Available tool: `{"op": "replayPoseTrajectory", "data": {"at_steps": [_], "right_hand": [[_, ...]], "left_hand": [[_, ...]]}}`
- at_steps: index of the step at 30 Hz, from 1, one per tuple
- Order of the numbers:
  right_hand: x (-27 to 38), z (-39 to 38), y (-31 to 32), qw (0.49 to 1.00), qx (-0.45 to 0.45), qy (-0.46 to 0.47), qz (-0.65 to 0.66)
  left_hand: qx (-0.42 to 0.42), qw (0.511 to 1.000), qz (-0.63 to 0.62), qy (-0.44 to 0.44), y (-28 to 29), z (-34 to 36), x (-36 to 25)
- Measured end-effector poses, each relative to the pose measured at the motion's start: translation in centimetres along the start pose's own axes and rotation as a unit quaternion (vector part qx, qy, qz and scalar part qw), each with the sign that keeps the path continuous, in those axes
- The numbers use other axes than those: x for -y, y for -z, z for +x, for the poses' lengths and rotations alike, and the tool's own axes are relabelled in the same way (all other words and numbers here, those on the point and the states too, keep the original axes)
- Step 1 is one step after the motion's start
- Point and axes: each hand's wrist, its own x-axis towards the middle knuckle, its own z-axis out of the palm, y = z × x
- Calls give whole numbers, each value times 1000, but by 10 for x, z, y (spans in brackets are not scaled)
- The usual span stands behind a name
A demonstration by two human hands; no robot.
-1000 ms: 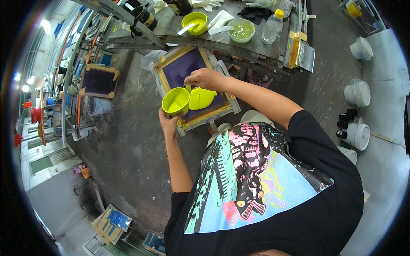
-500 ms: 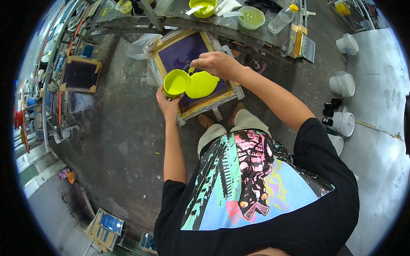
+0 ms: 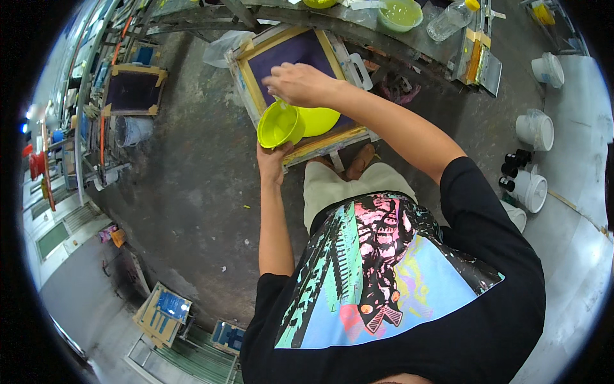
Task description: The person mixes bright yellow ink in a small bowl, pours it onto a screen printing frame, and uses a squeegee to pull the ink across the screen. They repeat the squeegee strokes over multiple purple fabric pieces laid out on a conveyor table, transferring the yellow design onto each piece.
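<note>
My left hand is closed around the underside and near side of a bright yellow-green bowl of ink. The bowl is tilted over the lower left of a screen-printing frame, its mouth facing up and toward me. My right hand is above the bowl's far rim, fingers pinched on a small ink-coated spatula that reaches down to the bowl; its shape is mostly hidden. On the frame's dark purple mesh, a thick pool of yellow-green ink lies beside the bowl, partly covered by it.
A metal workbench beyond the frame holds a pale-green ink bowl and a clear bottle with a yellow cap. White buckets line the right wall. Another screen leans at the left rack, above a bucket.
The bowl has tipped more toward me, showing more of its inside wall. My right hand has moved left, over the bowl's far rim. The whole view has shifted a little.
</note>
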Motion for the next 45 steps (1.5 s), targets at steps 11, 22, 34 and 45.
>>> {"op": "replayPoseTrajectory", "data": {"at_steps": [11, 22, 34, 45], "right_hand": [[-49, -117, 28, 940, -152, -256, 166], [191, -434, -96, 642, 77, -748, 148], [198, -327, -70, 597, -54, -762, 246], [-80, -381, 44, 486, -455, -716, 209]], "left_hand": [[2, 995, -80, -66, 56, 125, -89], [-143, 952, -91, -256, 95, 465, -271], [-108, 955, 16, -275, 60, 627, -355], [-155, 950, 107, -249, 120, 448, -176]]}}
